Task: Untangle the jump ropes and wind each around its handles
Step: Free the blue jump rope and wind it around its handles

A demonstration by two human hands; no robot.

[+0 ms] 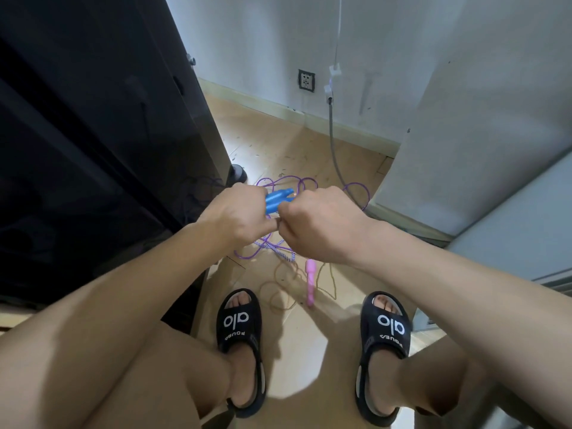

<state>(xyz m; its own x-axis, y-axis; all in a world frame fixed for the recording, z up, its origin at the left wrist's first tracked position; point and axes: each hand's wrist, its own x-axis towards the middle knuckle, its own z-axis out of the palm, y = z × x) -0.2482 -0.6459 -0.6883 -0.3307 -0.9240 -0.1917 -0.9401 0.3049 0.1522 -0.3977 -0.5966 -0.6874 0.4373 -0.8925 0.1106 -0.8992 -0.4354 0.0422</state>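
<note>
At frame centre, left hand (238, 212) grips the paired blue handles (278, 201), long axis pointing upper right; right hand (315, 224) apparently pinches purple rope (356, 193) trailing over the floor (278, 144).

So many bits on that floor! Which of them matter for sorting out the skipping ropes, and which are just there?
Part of the job:
- blue handles, held in the left hand and right hand
- purple rope
- pink handle
- tan rope

Just lying about:
- wall socket
- grey hose
- black cabinet
- black sandals
</note>
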